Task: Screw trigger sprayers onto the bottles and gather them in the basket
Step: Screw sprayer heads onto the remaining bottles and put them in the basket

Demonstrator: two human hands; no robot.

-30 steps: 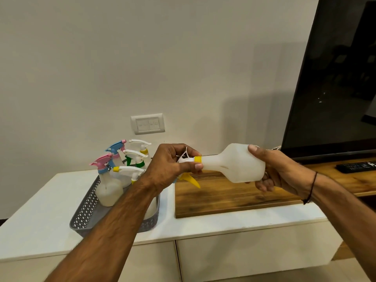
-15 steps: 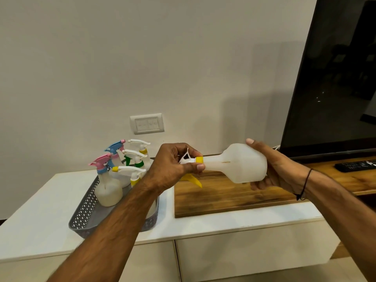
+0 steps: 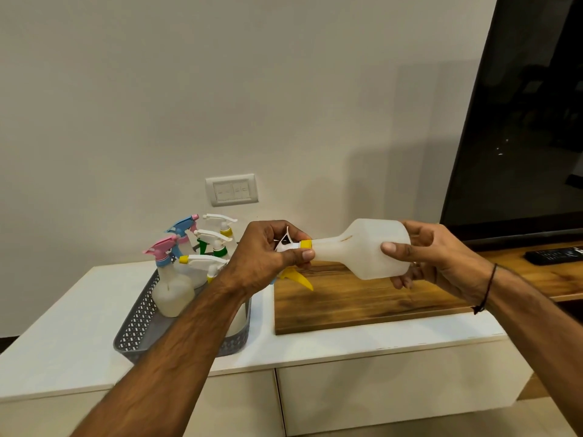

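Hands meet at chest height above a white cabinet point(image 3: 79, 326). My right hand point(image 3: 432, 253) wraps the fat base of a milky bottle point(image 3: 362, 250), held sideways with its neck pointing left. My left hand point(image 3: 268, 253) curls around a white sprayer point(image 3: 288, 244) with a yellow collar, thumb and fingers pinching it right at the neck; its yellow trigger hangs below my palm. I judge I am midway through twisting the sprayer on.

Down to my left, a grey basket point(image 3: 138, 323) on the cabinet holds several finished bottles with pink, blue, green and yellow sprayers. It is well apart from the bottle in my hands. A wooden board point(image 3: 362, 304) lies just right of the basket.

Risks, as I judge them: with the bottle sideways, the collar could catch crooked and cross-thread, leaving a loose head. I cannot tell how far the threads have taken. The bottle looks soft, so a hard squeeze may dent it or let it spin in my right hand. The basket is crowded, and setting this one in carelessly could tip the others.
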